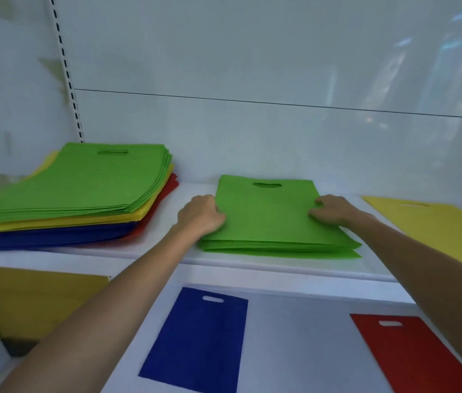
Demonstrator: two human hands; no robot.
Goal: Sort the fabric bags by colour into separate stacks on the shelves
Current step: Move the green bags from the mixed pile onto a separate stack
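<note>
From the head camera, a small stack of flat green fabric bags (275, 222), each with a cut-out handle slot, lies in the middle of the upper white shelf (167, 252), with its lower sheets fanned slightly at the near edge. The left hand (200, 215) is at the stack's left edge, fingers curled against it. The right hand (333, 209) is on the right edge, with its thumb on top and its fingers bent down over the side. Both seem to be gripping the green stack, though the fingertips are hidden by fabric and knuckles.

Further left on the same shelf, well apart, sits a taller mixed pile of fabric bags (76, 185) in layers: green on top, then yellow, blue, and red poking out at the back right. At the right end of that shelf a single flat yellow fabric bag (437, 225) lies near the right forearm.

On the lower white shelf (295, 336) a flat blue fabric bag (198, 338) and a flat red fabric bag (411, 353) lie apart from each other.
</note>
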